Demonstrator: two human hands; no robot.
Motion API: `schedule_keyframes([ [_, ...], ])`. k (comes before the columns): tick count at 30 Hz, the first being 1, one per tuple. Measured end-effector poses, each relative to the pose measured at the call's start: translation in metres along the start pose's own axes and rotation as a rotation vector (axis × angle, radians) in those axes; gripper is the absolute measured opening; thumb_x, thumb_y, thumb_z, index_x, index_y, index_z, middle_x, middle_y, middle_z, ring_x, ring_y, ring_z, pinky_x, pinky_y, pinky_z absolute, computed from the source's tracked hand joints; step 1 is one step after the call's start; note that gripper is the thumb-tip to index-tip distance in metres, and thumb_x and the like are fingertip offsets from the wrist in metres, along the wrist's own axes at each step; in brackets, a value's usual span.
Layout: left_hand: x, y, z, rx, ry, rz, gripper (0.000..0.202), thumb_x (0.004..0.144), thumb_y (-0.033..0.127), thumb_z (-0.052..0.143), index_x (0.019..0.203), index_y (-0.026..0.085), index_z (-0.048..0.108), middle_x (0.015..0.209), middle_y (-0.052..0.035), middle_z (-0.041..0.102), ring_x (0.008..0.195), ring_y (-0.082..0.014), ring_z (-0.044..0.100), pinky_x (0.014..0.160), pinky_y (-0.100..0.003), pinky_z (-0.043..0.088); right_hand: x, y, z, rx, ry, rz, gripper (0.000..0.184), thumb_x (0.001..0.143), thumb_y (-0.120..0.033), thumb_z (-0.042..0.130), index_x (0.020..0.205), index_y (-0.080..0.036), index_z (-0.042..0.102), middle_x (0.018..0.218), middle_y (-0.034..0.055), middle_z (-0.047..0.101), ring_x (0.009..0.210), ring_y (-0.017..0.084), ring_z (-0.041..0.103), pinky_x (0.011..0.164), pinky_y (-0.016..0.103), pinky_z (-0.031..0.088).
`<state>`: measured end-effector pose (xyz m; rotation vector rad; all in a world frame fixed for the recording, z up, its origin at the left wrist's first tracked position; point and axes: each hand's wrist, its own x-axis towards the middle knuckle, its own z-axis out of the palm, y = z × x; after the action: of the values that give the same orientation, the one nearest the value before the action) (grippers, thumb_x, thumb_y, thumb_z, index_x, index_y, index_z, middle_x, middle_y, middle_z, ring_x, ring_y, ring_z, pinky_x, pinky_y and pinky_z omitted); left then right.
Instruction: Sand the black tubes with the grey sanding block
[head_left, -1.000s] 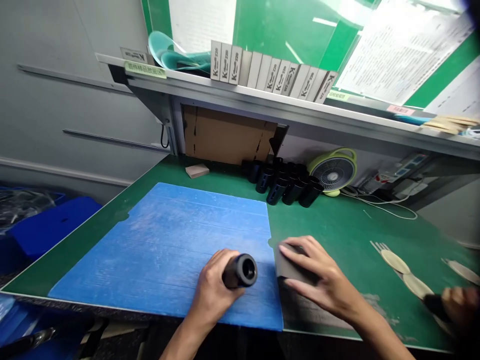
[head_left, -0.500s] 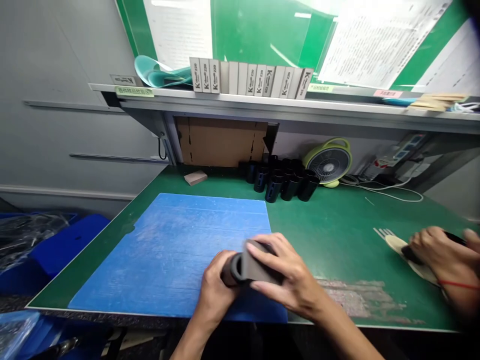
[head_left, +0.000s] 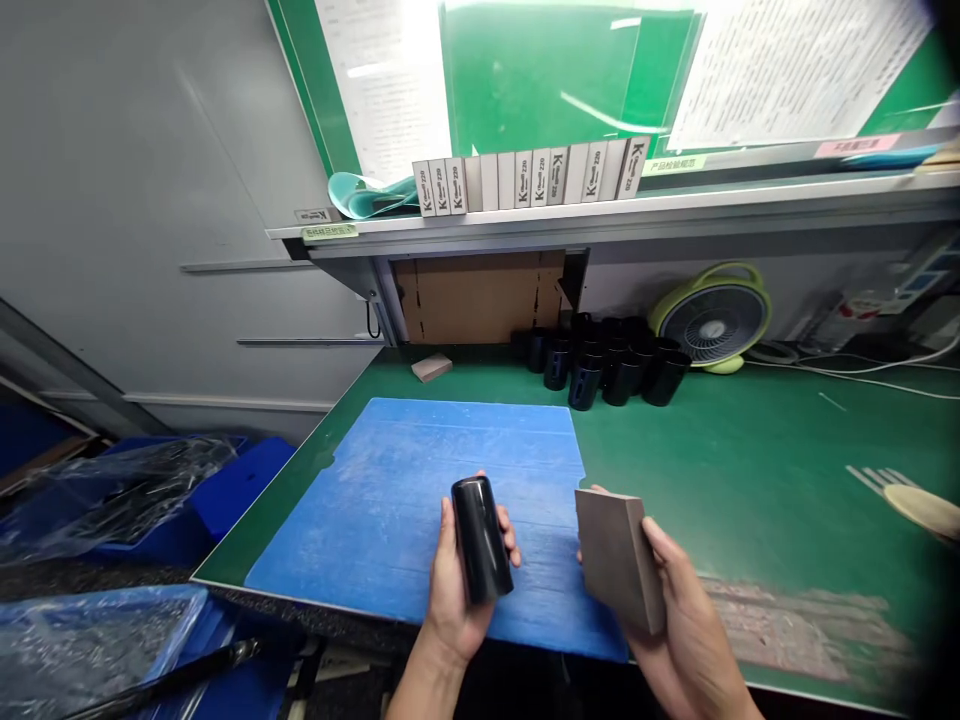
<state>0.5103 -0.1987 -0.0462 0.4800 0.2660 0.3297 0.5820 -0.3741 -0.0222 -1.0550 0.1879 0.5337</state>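
A glossy black cylinder [head_left: 482, 540] lies along the palm of my left hand [head_left: 455, 612], tilted, with the fingers wrapped round it. My right hand [head_left: 679, 610] grips a grey-brown sanding block [head_left: 616, 555] by its edges, its broad face turned toward the cylinder. A gap separates block and cylinder. Both are held above the blue mat [head_left: 390, 500], the block over its right edge.
Several black cylinders [head_left: 622, 378] stand at the back beside a green fan [head_left: 712, 318]. Another block [head_left: 432, 368] lies behind the mat. Several grey blocks [head_left: 540, 178] line the shelf. A pale spoon-shaped thing [head_left: 922, 508] lies right. Blue bins [head_left: 247, 490] stand left.
The sanding block has come away from the cylinder, and my hands have moved apart. The cylinder now shows its side instead of its open end. Another person's hand at right has left view.
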Motion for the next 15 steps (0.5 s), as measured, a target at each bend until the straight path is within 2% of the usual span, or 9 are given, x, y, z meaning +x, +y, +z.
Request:
schedule_keyframes([
  [2, 0.001, 0.001, -0.002, -0.016, -0.003, -0.029, 0.051, 0.101, 0.054, 0.044, 0.145, 0.027, 0.045, 0.091, -0.0066, 0.062, 0.071, -0.0182, 0.060, 0.064, -0.031, 0.051, -0.004, 0.006, 0.001, -0.091, -0.039, -0.044, 0.063, 0.087, -0.062, 0.064, 0.138, -0.024, 0.063, 0.131, 0.0070, 0.069, 0.122, 0.031, 0.063, 0.104, 0.045, 0.054],
  [4, 0.003, 0.002, -0.004, -0.026, 0.015, -0.054, 0.047, 0.101, 0.053, 0.045, 0.137, 0.023, 0.052, 0.093, -0.0079, 0.064, 0.068, -0.0173, 0.060, 0.061, -0.030, 0.051, -0.007, 0.011, -0.002, -0.297, -0.103, -0.209, 0.060, 0.088, -0.058, 0.067, 0.139, -0.027, 0.061, 0.141, 0.0053, 0.062, 0.135, 0.030, 0.053, 0.117, 0.047, 0.041],
  [6, 0.006, 0.002, -0.006, -0.038, 0.055, -0.064, 0.045, 0.101, 0.051, 0.046, 0.125, 0.015, 0.060, 0.096, -0.0105, 0.065, 0.068, -0.0176, 0.062, 0.059, -0.030, 0.052, -0.009, 0.015, -0.005, -0.531, -0.164, -0.393, 0.060, 0.088, -0.054, 0.069, 0.141, -0.031, 0.058, 0.149, 0.0036, 0.054, 0.142, 0.029, 0.045, 0.122, 0.046, 0.033],
  [8, 0.008, 0.002, -0.007, -0.049, 0.089, -0.065, 0.047, 0.101, 0.051, 0.046, 0.113, 0.009, 0.064, 0.097, -0.0127, 0.066, 0.070, -0.0184, 0.063, 0.058, -0.030, 0.053, -0.010, 0.018, -0.008, -0.693, -0.194, -0.509, 0.059, 0.090, -0.052, 0.068, 0.143, -0.032, 0.055, 0.151, 0.0036, 0.051, 0.141, 0.029, 0.045, 0.119, 0.046, 0.037],
  [11, 0.011, 0.001, -0.006, -0.046, 0.104, -0.053, 0.048, 0.101, 0.052, 0.046, 0.108, 0.008, 0.065, 0.094, -0.0127, 0.066, 0.069, -0.0182, 0.063, 0.057, -0.030, 0.054, -0.011, 0.018, -0.012, -0.825, -0.200, -0.599, 0.056, 0.093, -0.050, 0.064, 0.145, -0.032, 0.053, 0.148, 0.0054, 0.052, 0.137, 0.029, 0.049, 0.112, 0.046, 0.044],
  [15, 0.010, 0.000, -0.005, -0.017, 0.104, -0.032, 0.051, 0.100, 0.054, 0.046, 0.104, 0.007, 0.066, 0.090, -0.0115, 0.067, 0.066, -0.0174, 0.063, 0.056, -0.029, 0.053, -0.023, 0.020, -0.011, -1.044, -0.229, -0.839, 0.060, 0.094, -0.041, 0.066, 0.149, -0.028, 0.047, 0.144, 0.0097, 0.051, 0.133, 0.032, 0.049, 0.111, 0.051, 0.043],
])
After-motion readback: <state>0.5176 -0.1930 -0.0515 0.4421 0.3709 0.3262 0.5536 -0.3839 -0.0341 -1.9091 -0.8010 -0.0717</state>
